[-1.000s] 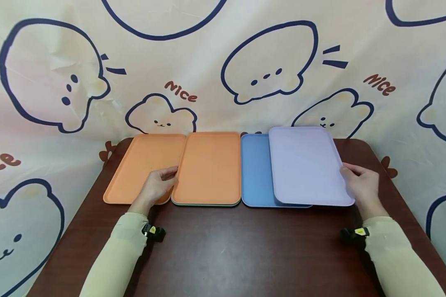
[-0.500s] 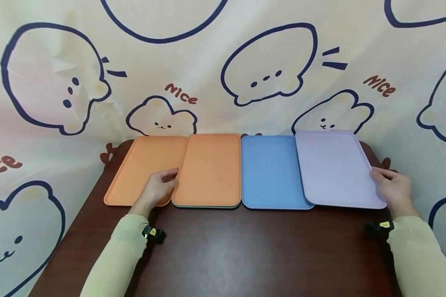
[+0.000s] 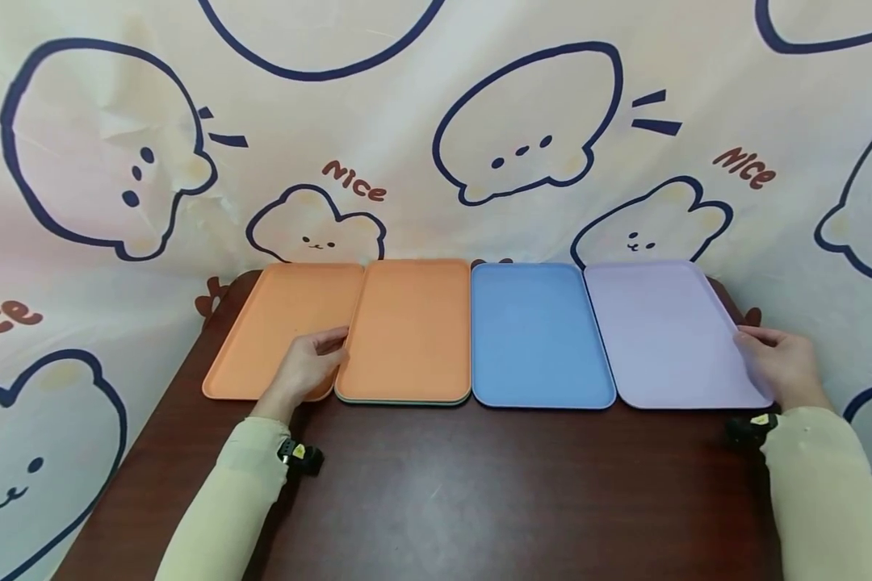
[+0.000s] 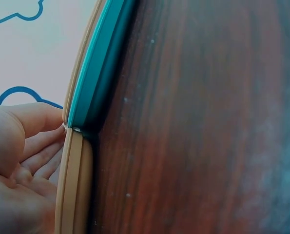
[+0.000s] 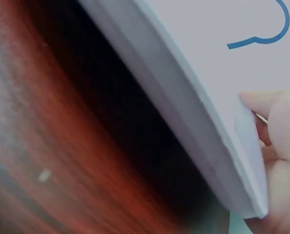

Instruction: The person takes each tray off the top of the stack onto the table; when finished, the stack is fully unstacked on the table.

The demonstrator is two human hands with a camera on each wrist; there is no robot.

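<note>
My left hand [image 3: 307, 367] reaches across the left orange tray [image 3: 298, 294] to the second orange tray [image 3: 414, 331], its thumb and fingers at that tray's left rim. In the left wrist view, a teal-green tray [image 4: 98, 73] shows directly beneath the second orange tray. At the far right, my right hand [image 3: 785, 363] grips the right edge of a lavender tray [image 3: 672, 335]. The lavender tray lies beside a blue tray [image 3: 541, 335]. A dark shadow runs under its near edge in the right wrist view; I cannot tell whether it is fully down.
The rectangular trays form a row along the back of a dark brown wooden table [image 3: 436, 492]. Behind and at both sides hangs a pale cloth [image 3: 407, 121] with cartoon outlines. Both sleeves are pale green, with a camera strapped at each wrist.
My right hand has moved right with the lavender tray, off the blue tray, which is now fully uncovered. The lavender tray has also come lower. My left hand has stayed in place.
</note>
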